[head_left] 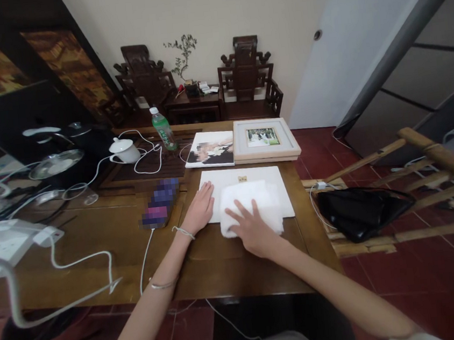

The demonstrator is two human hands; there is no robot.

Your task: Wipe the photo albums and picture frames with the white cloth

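A flat white rectangular panel (252, 174) with a small gold-coloured mark near its far edge lies on the wooden table in front of me. On top of it rests a folded white towel (268, 195), which hangs over the panel's near edge. My right hand (253, 229) presses on the towel from above, its fingers spread and its palm hidden. Flat on the panel's left edge lies my left hand (202, 208), fingers stretched out and holding nothing. Whether the panel is a picture board or something else, I cannot tell.
Behind the panel lie a photo print (211, 142) and a framed photo (245, 154). To the left are a phone (161, 201) on its cable, a green-labelled bottle (163, 131), a lidded white cup (124, 150) and a power strip (11, 244). A black bag (357, 210) sits right of the table.
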